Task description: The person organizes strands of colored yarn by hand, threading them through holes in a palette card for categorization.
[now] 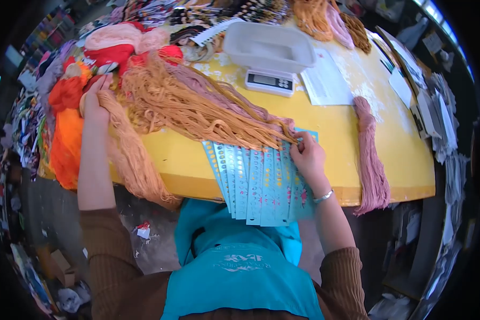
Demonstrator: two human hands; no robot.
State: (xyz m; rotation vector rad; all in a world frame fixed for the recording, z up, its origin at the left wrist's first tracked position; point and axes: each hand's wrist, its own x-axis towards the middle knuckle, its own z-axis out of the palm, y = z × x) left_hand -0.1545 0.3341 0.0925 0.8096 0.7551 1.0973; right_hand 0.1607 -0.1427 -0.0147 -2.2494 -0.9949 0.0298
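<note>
My left hand (97, 101) is at the table's left side, its fingers closed round the upper end of a peach skein of thread (130, 154) that hangs over the front edge. A large spread bundle of orange-tan thread (192, 109) lies across the middle, with mauve thread (197, 80) along its far side. At that bundle's right end, my right hand (308, 158) pinches the strand ends between thumb and fingers. Beneath those ends, several light-blue cards with rows of dots (256, 184) fan out and overhang the table edge.
A digital scale (270, 82) stands behind the thread, a translucent plastic tub (269, 45) on it. White paper (330, 77) lies to the right, and a mauve skein (370, 157) hangs over the front edge. Red and orange skeins (66, 138) pile up at left on the yellow table (405, 176).
</note>
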